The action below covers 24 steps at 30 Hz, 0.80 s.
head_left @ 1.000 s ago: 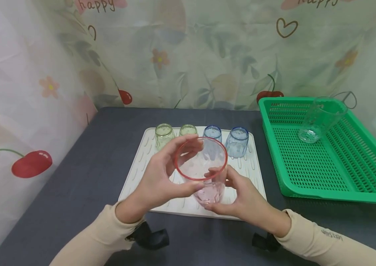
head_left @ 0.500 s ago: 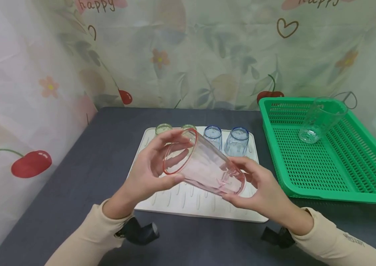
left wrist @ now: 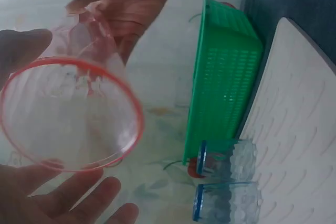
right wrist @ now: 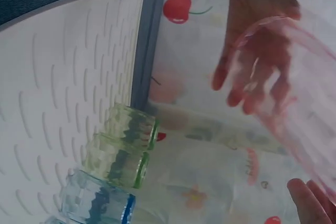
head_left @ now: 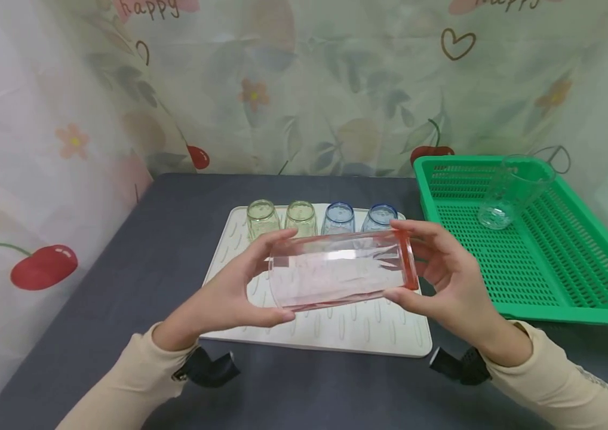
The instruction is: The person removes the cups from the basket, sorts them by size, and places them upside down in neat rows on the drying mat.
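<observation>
Over the white drying mat (head_left: 304, 328), both hands hold a pink glass tumbler (head_left: 336, 269) that lies almost level in the air. My left hand (head_left: 212, 298) grips its open end, thumb below and fingers above. At the other end, my right hand (head_left: 454, 280) holds the thick reddish base between thumb and fingers. The left wrist view looks into the tumbler's mouth, with its red rim (left wrist: 137, 114) near the left fingers. Behind it, two green glasses (head_left: 262, 216) and two blue glasses (head_left: 339, 216) stand upside down in a row on the mat.
To the right stands a green perforated plastic basket (head_left: 567, 313). A clear glass mug (head_left: 519, 185) with a handle leans inside it. Dark cloth (head_left: 121, 257) covers the table, and a patterned curtain (head_left: 315, 77) hangs along the back and sides.
The pink tumbler has tipped from mouth-up toward the camera to nearly level, its mouth turning left. My right hand has moved right with the base; my left has shifted slightly left.
</observation>
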Each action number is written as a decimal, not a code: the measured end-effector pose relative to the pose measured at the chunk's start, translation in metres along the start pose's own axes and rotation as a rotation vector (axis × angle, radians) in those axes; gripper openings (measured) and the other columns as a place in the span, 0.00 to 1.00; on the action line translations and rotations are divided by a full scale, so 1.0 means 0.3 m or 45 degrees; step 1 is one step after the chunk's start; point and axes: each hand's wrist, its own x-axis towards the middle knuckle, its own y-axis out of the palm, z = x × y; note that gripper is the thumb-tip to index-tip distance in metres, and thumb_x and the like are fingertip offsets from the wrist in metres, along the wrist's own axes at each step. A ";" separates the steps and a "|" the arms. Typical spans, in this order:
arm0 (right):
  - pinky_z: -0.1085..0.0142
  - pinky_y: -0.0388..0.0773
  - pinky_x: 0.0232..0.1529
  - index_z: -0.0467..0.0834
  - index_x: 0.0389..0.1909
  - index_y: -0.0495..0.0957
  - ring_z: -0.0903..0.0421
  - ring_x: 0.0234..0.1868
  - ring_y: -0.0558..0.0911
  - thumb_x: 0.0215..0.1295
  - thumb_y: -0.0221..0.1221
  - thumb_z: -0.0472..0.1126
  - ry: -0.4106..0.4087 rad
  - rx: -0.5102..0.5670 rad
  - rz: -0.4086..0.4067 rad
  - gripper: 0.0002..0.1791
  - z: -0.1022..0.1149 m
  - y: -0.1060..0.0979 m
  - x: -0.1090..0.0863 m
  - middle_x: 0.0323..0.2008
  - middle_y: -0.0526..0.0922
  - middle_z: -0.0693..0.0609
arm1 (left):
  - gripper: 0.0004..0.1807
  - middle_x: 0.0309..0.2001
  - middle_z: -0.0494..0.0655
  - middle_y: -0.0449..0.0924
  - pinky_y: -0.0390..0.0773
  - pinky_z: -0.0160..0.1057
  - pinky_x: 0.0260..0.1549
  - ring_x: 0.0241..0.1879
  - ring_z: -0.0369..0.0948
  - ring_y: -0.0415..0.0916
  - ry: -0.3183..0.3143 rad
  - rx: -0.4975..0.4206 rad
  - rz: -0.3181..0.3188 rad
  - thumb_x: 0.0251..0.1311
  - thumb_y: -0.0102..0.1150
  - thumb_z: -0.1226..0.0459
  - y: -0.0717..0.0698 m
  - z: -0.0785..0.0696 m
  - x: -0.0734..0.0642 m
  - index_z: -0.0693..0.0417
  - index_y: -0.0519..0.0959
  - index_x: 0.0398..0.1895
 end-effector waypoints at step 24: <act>0.68 0.79 0.50 0.43 0.63 0.71 0.59 0.55 0.78 0.46 0.75 0.37 0.017 -0.360 0.133 0.40 -0.058 0.105 0.163 0.58 0.77 0.53 | 0.53 0.77 0.56 0.41 0.49 0.61 0.69 0.76 0.54 0.40 -0.422 0.982 0.011 0.58 0.57 0.38 -0.032 0.158 -0.149 0.50 0.45 0.78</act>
